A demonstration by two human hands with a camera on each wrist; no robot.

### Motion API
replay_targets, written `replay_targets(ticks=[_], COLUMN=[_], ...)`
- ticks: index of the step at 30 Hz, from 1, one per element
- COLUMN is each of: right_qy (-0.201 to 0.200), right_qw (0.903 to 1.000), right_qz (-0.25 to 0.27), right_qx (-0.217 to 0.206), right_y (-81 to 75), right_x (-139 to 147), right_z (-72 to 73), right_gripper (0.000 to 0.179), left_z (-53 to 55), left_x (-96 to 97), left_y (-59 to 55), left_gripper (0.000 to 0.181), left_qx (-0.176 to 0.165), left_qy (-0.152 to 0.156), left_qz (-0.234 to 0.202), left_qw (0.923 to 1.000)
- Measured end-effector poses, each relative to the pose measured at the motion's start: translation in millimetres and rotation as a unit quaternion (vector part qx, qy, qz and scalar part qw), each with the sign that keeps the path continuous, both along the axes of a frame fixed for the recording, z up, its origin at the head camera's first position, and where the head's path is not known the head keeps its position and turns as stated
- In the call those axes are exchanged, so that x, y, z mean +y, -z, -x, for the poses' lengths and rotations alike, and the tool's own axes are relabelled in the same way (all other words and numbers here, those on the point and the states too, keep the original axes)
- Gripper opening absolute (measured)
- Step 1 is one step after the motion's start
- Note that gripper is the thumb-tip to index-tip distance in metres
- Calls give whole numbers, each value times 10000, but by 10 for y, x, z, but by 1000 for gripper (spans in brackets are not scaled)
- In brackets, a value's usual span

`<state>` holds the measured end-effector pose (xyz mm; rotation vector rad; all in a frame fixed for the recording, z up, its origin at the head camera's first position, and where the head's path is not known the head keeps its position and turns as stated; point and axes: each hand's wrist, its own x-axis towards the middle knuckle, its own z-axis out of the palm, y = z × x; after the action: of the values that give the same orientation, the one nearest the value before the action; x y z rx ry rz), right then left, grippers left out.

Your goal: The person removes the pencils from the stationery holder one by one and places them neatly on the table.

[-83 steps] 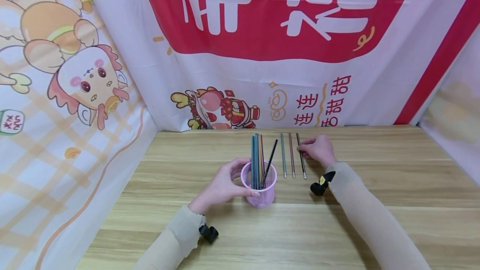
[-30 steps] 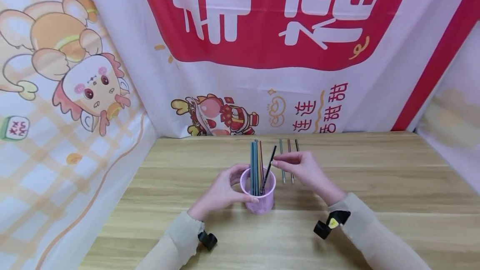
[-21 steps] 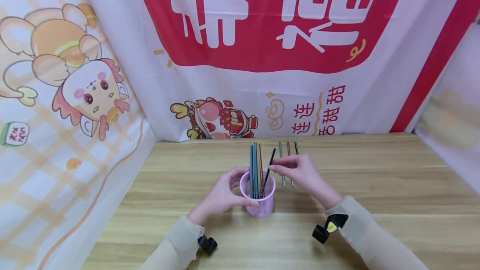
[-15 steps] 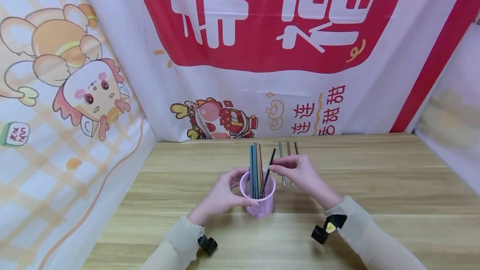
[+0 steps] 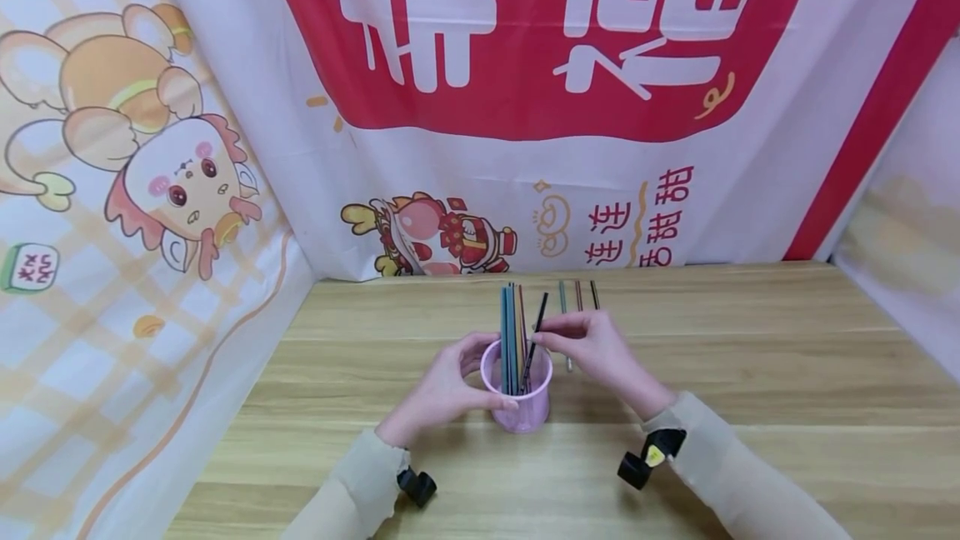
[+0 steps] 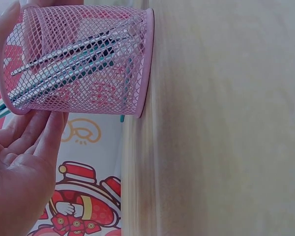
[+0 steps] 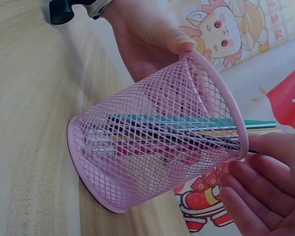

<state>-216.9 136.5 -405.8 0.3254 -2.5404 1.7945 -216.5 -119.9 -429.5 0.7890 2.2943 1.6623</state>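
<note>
A pink mesh pencil cup (image 5: pixel 525 417) stands upright on the table. My left hand (image 5: pixel 448 386) holds it from the left, thumb along the near side of the rim and fingers behind. Inside, several pencils (image 5: pixel 509 319) in blue, yellow and dark red lean together. My right hand (image 5: pixel 596 354) pinches a black pencil (image 5: pixel 543 307) between thumb and fingertips; its lower end is inside the cup. In the right wrist view the fingers are right at the rim of the cup (image 7: pixel 137 162), and the pencils' eraser ends show low through the mesh.
Behind my right hand, a teal pencil (image 5: pixel 563 298), a reddish pencil (image 5: pixel 579 294) and a black pencil (image 5: pixel 596 294) lie in a row on the wooden table (image 5: pixel 750 340), partly hidden. Printed cloth (image 5: pixel 622 165) hangs along the table's back edge and left side.
My right hand has left the black pencil lying at the right and come over to the one leaning in the cup. Lately it has shifted that pencil slightly left. The left hand stays on the cup.
</note>
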Motion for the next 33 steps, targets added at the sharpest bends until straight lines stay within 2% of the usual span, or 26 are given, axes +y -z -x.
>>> replay_targets(ticks=[11,22,33], right_qy=[-48,178,384], right_qw=[10000,9998,9988], right_qz=[2,132,267], right_qx=[21,-19,-111], right_y=[69,113,82], right_x=[-79,-88,-52], right_z=[-11,-5,-7], right_gripper=[23,24,29], left_z=[6,7,14], left_x=[-12,-14,-12], left_y=[15,-2,8], left_gripper=[85,85,84], left_qx=[-46,-72,-60], left_qy=[16,-19,-11], left_qz=[18,66,65], left_qw=[10000,10000,10000])
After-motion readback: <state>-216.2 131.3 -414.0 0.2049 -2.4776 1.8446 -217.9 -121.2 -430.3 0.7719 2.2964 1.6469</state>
